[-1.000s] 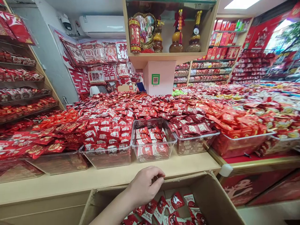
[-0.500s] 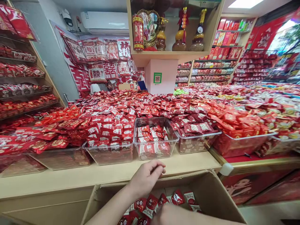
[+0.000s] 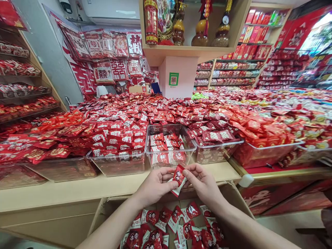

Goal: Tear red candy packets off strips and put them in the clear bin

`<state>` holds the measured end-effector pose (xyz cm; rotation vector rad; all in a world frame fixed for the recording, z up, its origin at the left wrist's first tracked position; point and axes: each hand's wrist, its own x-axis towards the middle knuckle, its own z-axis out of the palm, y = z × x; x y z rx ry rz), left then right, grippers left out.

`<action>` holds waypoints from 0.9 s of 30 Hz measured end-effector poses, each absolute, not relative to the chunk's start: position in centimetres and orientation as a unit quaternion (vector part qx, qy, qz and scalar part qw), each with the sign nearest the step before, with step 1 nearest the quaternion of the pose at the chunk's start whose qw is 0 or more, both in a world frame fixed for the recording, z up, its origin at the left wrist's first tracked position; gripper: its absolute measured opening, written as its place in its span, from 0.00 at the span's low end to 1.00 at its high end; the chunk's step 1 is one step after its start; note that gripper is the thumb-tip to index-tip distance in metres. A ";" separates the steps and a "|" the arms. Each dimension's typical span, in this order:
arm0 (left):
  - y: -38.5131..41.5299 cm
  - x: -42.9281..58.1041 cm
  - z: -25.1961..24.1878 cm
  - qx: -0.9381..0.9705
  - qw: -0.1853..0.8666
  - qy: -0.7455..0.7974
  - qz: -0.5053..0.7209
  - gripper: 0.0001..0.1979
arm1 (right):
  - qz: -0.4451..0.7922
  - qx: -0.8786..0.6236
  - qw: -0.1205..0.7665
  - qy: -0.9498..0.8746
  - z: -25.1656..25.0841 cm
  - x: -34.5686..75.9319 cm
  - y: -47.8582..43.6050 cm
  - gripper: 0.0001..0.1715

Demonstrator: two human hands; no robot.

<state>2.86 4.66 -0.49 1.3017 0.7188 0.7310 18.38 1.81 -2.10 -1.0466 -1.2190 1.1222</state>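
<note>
The left grip (image 3: 157, 186) and right grip (image 3: 204, 183) both clamp one red-and-white packet (image 3: 178, 178) between them — equally near — its long axis pointing roughly toward the clear tub (image 3: 166, 129).

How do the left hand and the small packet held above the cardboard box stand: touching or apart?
Touching. The head view shows it: the left hand has its thumb pressed over the lower left edge of the packet.
</note>
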 end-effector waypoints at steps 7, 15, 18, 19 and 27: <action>4.7 2.7 -0.3 0.575 0.679 0.317 0.328 0.15 | 0.497 -0.439 0.548 -0.510 -1.8 18.5 1.4 0.14; 4.7 2.8 0.2 0.490 0.697 0.386 0.353 0.17 | 0.188 -0.422 0.598 -0.655 -2.2 19.0 1.6 0.05; 4.4 2.8 0.6 0.470 0.739 0.352 0.330 0.21 | 0.059 -0.376 0.546 -0.746 -2.2 18.9 1.2 0.12; 4.3 2.9 0.7 0.471 0.744 0.337 0.334 0.22 | 0.050 -0.364 0.519 -0.772 -2.2 18.9 1.0 0.14; 4.2 3.3 -0.1 0.513 0.707 0.311 0.375 0.26 | 0.194 -0.443 0.528 -0.698 -2.0 19.0 0.9 0.16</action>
